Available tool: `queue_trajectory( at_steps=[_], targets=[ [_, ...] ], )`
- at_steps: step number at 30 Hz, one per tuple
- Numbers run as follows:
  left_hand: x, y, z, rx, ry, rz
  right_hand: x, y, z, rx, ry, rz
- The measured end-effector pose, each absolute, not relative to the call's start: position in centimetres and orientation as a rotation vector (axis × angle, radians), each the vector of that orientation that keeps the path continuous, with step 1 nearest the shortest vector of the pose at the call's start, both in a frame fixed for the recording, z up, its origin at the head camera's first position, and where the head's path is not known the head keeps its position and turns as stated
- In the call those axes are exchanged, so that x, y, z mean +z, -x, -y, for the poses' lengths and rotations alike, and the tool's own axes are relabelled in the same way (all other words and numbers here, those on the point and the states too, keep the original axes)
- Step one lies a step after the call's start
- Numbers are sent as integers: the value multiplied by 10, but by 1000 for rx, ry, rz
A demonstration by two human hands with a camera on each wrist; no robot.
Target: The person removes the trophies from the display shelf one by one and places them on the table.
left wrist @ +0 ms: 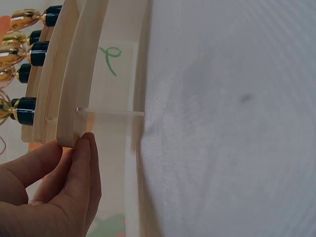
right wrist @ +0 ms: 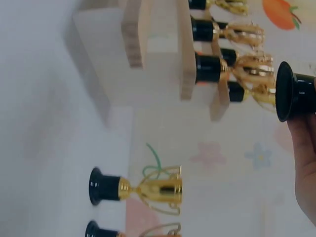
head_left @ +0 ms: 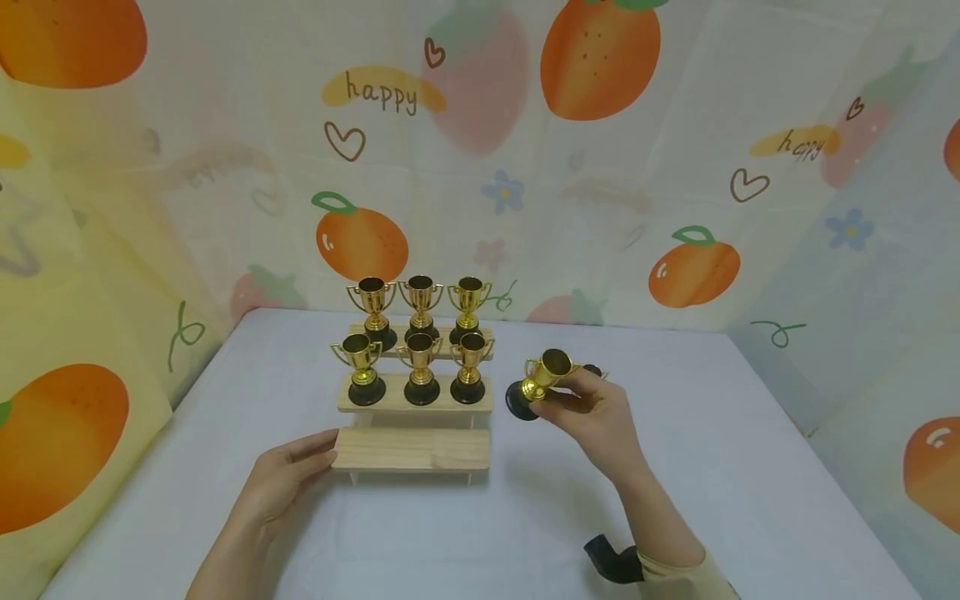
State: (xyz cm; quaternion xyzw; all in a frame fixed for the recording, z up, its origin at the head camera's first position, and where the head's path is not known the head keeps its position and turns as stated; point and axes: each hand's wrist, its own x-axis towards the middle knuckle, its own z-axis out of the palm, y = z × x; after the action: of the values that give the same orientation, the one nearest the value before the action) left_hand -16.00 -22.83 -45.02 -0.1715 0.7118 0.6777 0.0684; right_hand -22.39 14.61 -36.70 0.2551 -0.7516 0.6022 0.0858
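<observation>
A three-tier wooden display stand (head_left: 412, 450) stands on the table with a bare lowest board. Three gold trophies (head_left: 421, 302) on black bases line its top tier, and three more trophies (head_left: 363, 367) line the middle one. My left hand (head_left: 279, 479) pinches the left end of the lowest board, thumb on one face and fingers on the other (left wrist: 79, 168). Just right of the stand, my right hand (head_left: 600, 417) grips a gold trophy cup (head_left: 546, 373) above the table, tilted with its mouth to the right. Its black base (right wrist: 295, 91) points out in the right wrist view.
Behind my right hand, mostly hidden in the head view, an upright trophy (right wrist: 148, 188) stands on the white-clothed table (head_left: 420, 542) with another trophy (right wrist: 103, 231) beside it. A dark curved object (head_left: 611, 560) shows by the right sleeve. A fruit-print curtain (head_left: 487, 208) hangs behind.
</observation>
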Motion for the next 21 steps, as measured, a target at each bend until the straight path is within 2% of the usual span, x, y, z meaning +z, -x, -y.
queue_trajectory(
  at_steps=[21],
  targets=[
    [-449,159,228,1998,531,-2174,-390,267,-235,1656,-245,2247]
  ],
)
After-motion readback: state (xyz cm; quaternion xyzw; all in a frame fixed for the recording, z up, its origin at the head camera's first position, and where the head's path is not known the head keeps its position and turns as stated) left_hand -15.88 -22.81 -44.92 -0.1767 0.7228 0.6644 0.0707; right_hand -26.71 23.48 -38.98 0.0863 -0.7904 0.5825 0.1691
